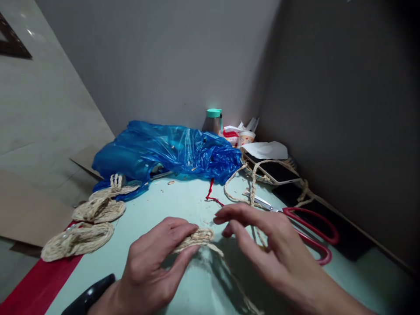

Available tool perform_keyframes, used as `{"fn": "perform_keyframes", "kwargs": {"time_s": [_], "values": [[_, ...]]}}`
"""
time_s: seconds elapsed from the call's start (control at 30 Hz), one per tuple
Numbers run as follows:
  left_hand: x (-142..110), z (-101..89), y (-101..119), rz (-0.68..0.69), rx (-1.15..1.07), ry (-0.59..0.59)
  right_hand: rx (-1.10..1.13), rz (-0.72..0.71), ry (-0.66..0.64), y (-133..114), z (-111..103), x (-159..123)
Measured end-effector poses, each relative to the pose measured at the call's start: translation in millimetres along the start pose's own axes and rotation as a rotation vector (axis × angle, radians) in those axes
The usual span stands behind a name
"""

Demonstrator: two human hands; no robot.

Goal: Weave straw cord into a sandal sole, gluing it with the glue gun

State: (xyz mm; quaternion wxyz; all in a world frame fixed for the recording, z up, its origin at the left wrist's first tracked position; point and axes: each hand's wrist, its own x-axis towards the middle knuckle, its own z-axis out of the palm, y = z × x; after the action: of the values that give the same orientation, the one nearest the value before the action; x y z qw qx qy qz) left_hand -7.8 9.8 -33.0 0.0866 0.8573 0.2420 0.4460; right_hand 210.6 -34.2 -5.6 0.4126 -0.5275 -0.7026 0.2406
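My left hand (152, 262) pinches a small coil of flat straw braid (204, 236) between thumb and fingers, low over the table. A loose tail of braid (234, 278) runs from the coil down toward the near edge of the view. To the right, my right hand (275, 249) hovers with thumb and fingers apart and nothing between them, just off the coil's end. Behind it lie red-handled scissors (308, 238), partly hidden by that hand. A longer braided cord (253, 183) loops on the table beyond the fingers.
Small woven straw slippers (78, 240) line the left edge, over a red strip (42, 284). A blue plastic bag (164, 146) spreads across the back. Behind stand a green-lidded bottle (214, 120) and paper cup (246, 138). Red yarn (211, 197) lies mid-table; a grey wall closes the right side.
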Motion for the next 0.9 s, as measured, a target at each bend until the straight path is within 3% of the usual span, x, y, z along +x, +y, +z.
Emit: {"fn": "perform_keyframes", "kwargs": {"time_s": [0.17, 0.37, 0.73, 0.9], "values": [[-5.9, -5.4, 5.3, 0.055, 0.151, 0.037, 0.265, 0.129, 0.075, 4.7, -9.1, 11.3], [-12.1, -8.2, 9.6, -0.010, 0.190, 0.017, 0.464, 0.235, -0.064, 6.1, -2.2, 10.2], [-14.4, -6.4, 11.5, -0.055, 0.190, -0.010, 0.461, 0.221, -0.131, 5.9, 1.7, 9.6], [-13.6, -4.2, 13.9, -0.036, 0.139, 0.012, 0.233, 0.110, -0.090, 2.2, -2.6, 6.2]]}}
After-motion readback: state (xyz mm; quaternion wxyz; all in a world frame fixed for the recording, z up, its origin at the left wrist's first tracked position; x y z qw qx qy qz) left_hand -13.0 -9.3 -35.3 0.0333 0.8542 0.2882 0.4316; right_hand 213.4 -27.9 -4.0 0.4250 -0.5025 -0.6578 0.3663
